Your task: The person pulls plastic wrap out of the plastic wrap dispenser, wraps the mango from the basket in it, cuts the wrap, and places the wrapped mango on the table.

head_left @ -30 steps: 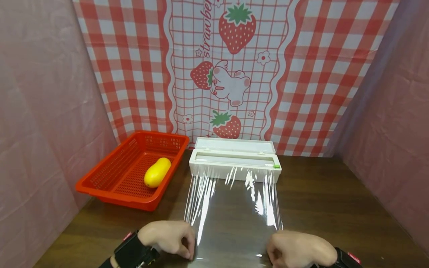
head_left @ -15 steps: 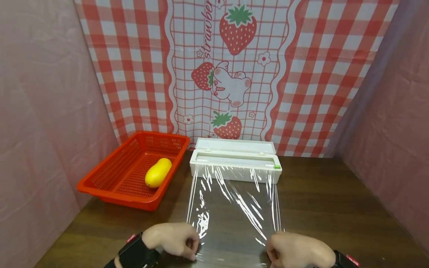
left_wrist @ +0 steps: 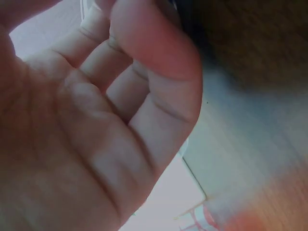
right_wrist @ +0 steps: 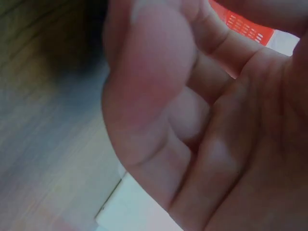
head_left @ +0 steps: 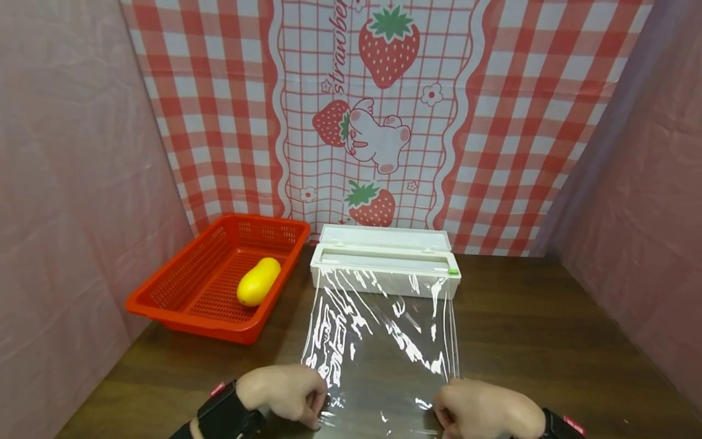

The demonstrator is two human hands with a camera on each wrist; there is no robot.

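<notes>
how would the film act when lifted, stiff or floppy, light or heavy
Likely floppy: the film shows creases even between the left hand and right hand holding it. Probably very light and easily torn, since the table shows through it. Lifting might also tug the box, as the film's far end runs up to it.

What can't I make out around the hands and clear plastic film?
Pinch on the clear plastic film: head view, covered by the curled fingers of the left hand and right hand.
Right hand's lowest fingertips: head view, cut off by the bottom edge.
Bottom inside the white rectangular plastic dispenser: head view, hidden by its front.
Dark brown wooden tabletop: wrist views, blurred.
</notes>
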